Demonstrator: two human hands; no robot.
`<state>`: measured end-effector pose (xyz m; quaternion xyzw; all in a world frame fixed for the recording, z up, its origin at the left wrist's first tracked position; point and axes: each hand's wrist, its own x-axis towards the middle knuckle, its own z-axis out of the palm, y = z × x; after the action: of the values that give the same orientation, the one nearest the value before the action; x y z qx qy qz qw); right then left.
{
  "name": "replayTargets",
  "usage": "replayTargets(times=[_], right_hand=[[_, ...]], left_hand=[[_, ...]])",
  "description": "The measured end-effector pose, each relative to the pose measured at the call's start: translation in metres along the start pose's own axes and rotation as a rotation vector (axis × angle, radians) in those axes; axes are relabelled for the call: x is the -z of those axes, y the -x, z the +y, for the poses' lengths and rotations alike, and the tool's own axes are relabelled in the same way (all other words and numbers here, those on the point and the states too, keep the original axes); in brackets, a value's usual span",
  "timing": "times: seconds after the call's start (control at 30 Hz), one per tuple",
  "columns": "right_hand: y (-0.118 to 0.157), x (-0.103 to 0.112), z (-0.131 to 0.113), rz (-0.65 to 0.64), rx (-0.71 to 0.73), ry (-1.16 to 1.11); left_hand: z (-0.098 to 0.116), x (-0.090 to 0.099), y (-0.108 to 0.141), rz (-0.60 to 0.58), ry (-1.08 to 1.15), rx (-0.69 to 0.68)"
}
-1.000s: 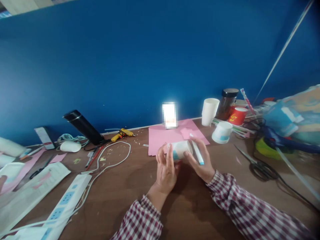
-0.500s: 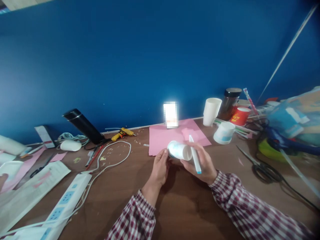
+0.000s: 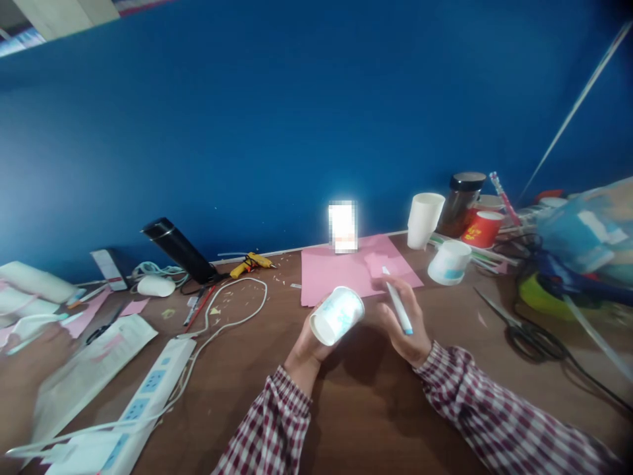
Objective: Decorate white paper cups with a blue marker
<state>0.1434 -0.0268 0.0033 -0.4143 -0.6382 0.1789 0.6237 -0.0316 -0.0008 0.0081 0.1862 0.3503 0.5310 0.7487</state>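
A white paper cup [image 3: 338,316] with a pale blue print lies tilted in my left hand [image 3: 307,344], which is closed around it from below; most of those fingers are hidden behind the cup. My right hand [image 3: 406,323] is just right of the cup and apart from it, gripping a white marker [image 3: 398,306] with a blue end. Pink paper sheets [image 3: 326,280] lie flat on the table beyond both hands. At the back edge of the sheets stands a bright, blurred-out upright rectangle [image 3: 343,226].
Right: stacked white cups [image 3: 424,221], an upturned cup [image 3: 449,262], a red cup [image 3: 483,229], a dark jar [image 3: 462,204], scissors [image 3: 537,344]. Left: a power strip [image 3: 141,402] with its cable, a yellow glue gun [image 3: 252,262], a black bottle [image 3: 180,251], another person's blurred hand [image 3: 42,356].
My left hand has turned the cup, so its wall now faces up. My right hand has come away from the cup, still with the marker. Another person's hand has come further in at left.
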Motion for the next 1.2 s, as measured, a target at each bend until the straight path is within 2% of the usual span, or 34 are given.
replayTargets(times=[0.2, 0.43, 0.6, 0.73, 0.9, 1.0, 1.1, 1.2], right_hand=[[0.004, -0.005, -0.001, -0.032, -0.057, 0.025], [0.005, -0.011, -0.001, -0.155, 0.001, 0.152], [0.006, -0.015, 0.005, -0.116, -0.151, -0.009], [0.006, -0.014, 0.011, -0.071, -0.198, -0.084], [0.005, -0.011, 0.018, -0.032, -0.166, 0.047], [0.003, -0.01, 0.019, -0.006, -0.165, 0.017], [0.001, -0.009, 0.019, -0.003, -0.179, -0.043], [0.0, -0.009, 0.018, -0.011, -0.199, -0.034]], left_hand=[[0.001, 0.004, -0.004, -0.006, 0.146, 0.081], [-0.006, 0.001, -0.011, -0.078, 0.094, 0.074], [-0.011, -0.004, -0.006, -0.022, 0.157, 0.112], [-0.015, -0.005, -0.003, -0.063, 0.143, 0.147], [-0.016, -0.006, -0.001, -0.144, 0.058, 0.085], [-0.015, -0.008, 0.0, -0.15, -0.048, 0.058], [-0.013, -0.012, 0.003, -0.117, -0.174, 0.021], [-0.01, -0.016, 0.01, -0.031, -0.29, -0.102]])
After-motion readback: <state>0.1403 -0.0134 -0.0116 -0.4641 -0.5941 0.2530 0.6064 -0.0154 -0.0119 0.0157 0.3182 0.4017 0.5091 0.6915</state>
